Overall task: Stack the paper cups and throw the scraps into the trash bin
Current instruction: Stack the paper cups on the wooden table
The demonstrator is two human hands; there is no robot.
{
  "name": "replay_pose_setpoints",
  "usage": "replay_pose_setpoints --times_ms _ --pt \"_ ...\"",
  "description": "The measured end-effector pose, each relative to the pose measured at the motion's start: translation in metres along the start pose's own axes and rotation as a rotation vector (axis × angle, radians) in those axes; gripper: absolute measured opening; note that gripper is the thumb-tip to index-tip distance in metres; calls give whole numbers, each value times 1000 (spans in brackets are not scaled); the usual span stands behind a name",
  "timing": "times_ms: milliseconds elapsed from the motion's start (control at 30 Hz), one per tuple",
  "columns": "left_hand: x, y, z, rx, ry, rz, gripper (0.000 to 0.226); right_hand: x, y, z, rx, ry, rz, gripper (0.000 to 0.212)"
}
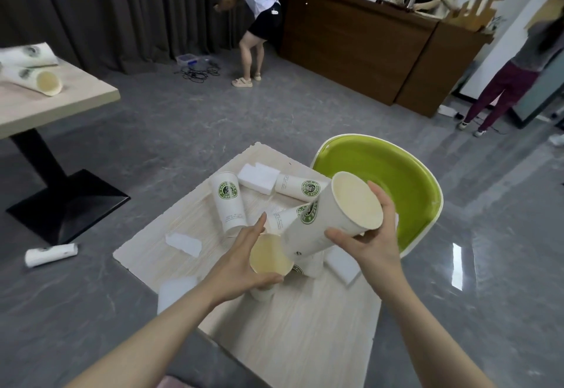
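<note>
Right hand (367,242) grip around tilted cup (323,226)

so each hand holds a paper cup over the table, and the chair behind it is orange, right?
Not quite. The head view shows the chair is green, not orange. The rest stands: left hand and right hand each hold a paper cup over the table.

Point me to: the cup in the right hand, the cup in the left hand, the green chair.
cup in the right hand (311,235), head view, on its white side wall.
cup in the left hand (270,255), head view, inside its open mouth.
green chair (387,180), head view, on the seat shell.
</note>
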State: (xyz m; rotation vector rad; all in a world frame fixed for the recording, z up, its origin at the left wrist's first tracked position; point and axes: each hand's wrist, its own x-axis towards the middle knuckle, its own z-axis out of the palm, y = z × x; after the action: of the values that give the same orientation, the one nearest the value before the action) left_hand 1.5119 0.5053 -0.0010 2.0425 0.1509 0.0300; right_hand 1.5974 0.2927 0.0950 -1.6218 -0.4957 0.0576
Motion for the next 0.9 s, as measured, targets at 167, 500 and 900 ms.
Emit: replay_pose_setpoints --times_ms 167,500,900 --pt "-5 0 -12 -54 -5 -20 129 1 10 22 16 -98 24 95" --pt "-5 19 -24 -84 3 78 96 -12 58 45 -46 -229 159 102" --pt "-15 -1 -12 -162 -57 3 93 -34 98 61 -109 -385 283 104"
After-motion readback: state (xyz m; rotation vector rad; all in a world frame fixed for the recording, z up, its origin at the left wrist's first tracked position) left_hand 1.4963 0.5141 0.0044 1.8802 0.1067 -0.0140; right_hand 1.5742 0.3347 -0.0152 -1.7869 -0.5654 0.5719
